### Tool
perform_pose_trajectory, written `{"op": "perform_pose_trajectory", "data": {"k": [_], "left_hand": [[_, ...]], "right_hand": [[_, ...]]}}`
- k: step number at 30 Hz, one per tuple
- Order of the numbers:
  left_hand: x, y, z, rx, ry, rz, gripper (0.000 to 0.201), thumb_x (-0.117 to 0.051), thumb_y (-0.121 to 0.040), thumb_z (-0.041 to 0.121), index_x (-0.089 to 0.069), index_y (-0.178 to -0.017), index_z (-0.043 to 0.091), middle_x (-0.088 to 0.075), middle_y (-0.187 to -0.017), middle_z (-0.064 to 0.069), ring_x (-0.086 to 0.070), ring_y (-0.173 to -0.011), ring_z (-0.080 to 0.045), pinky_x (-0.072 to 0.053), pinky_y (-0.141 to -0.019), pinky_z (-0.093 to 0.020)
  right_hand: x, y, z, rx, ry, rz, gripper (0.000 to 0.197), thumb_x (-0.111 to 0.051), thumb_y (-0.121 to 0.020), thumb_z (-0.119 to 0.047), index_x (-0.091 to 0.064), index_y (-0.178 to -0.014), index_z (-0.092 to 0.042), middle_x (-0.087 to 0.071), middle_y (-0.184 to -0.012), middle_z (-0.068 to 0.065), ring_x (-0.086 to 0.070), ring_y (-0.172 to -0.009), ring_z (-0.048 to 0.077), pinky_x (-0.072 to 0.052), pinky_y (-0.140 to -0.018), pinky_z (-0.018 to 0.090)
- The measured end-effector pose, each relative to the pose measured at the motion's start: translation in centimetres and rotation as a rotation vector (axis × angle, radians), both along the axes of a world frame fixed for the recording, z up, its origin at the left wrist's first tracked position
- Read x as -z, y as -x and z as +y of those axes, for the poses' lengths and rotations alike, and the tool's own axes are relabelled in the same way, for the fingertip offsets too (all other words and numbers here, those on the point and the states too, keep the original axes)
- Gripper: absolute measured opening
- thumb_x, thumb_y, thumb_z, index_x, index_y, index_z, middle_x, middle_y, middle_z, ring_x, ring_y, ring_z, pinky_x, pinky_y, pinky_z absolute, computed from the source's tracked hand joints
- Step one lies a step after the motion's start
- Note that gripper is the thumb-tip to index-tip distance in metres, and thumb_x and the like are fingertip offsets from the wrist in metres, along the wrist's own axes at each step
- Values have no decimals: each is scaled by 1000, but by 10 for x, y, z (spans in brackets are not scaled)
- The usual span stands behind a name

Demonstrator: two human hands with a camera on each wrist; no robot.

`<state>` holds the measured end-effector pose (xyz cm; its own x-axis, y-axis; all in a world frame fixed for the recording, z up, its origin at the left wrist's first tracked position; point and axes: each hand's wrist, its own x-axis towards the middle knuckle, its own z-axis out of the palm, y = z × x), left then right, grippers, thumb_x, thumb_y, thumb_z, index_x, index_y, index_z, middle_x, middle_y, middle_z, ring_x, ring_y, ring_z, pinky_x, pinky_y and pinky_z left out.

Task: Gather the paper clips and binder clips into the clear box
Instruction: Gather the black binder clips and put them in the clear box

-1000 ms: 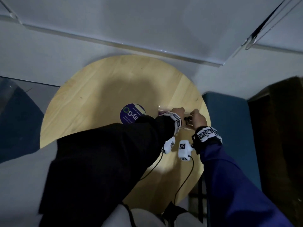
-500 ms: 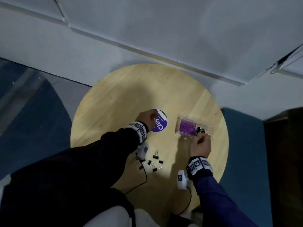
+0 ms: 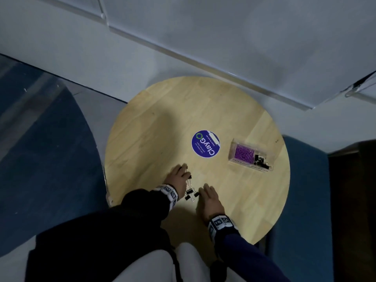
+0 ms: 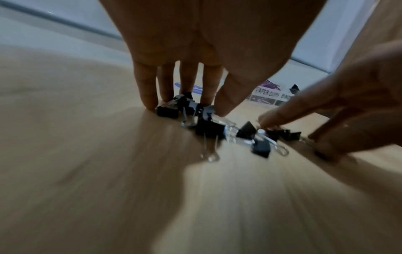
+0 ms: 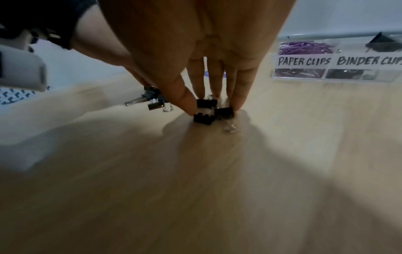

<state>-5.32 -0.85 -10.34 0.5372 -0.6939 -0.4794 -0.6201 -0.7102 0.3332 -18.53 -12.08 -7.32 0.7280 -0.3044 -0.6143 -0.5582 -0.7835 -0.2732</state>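
Note:
Several loose black binder clips (image 3: 190, 193) (image 4: 208, 128) (image 5: 204, 118) lie near the front edge of the round wooden table (image 3: 162, 119). My left hand (image 3: 183, 173) (image 4: 185, 103) stands on their left, its straight fingertips on the wood against the clips. On the right, my right hand (image 3: 205, 190) (image 5: 211, 103) (image 4: 293, 137) has straight fingers and thumb bracketing three clips, which still lie on the table. The clear box (image 3: 250, 167) (image 5: 304, 61) stands far right, holding purple paper clips (image 3: 243, 152) and black binder clips (image 3: 261, 160).
A round purple sticker (image 3: 205, 143) is stuck on the table's middle. A blue seat (image 3: 305, 190) stands close to the table's right edge. A grey wall runs behind the table. My knees are just below the front edge.
Both hands have left the box. The left went past the sticker, and both came down to the loose binder clips at the front edge. The head view has pulled back.

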Motion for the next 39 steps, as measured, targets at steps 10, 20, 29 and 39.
{"op": "perform_pose_trajectory", "data": {"k": [10,20,29,39], "left_hand": [[-10,6,24,-138,98,46,52,-46,-96,16,-34,-147,21,-36,-148,-3,-29,-137,-27,-36,-109,-38],[-5,0,33,-386,96,185,37,-62,-91,23,-57,-126,15,-45,-129,-10,-55,-115,-29,-41,-97,-30],[-20,-11,44,-920,271,424,19,-66,-84,2,-72,-96,16,-73,-95,-1,-64,-84,-13,-47,-73,-17],[-29,-24,62,-995,104,425,25,-45,-95,6,-69,-89,2,-65,-115,-18,-65,-96,-31,-48,-84,-28]], "right_hand": [[6,28,-14,199,47,-2,62,-61,-80,-34,-38,-138,-32,-37,-139,-3,-37,-128,20,-47,-95,36],[-2,34,-14,169,123,-2,61,-59,-84,-34,-36,-141,-26,-44,-137,0,-41,-125,22,-44,-99,33],[-6,49,-18,322,-33,29,27,-49,-79,-18,-47,-103,-32,-46,-111,-3,-55,-88,16,-48,-79,27],[-8,45,-21,531,-135,-58,20,-56,-84,-9,-61,-101,-20,-61,-90,-2,-57,-80,17,-42,-69,19]]}}
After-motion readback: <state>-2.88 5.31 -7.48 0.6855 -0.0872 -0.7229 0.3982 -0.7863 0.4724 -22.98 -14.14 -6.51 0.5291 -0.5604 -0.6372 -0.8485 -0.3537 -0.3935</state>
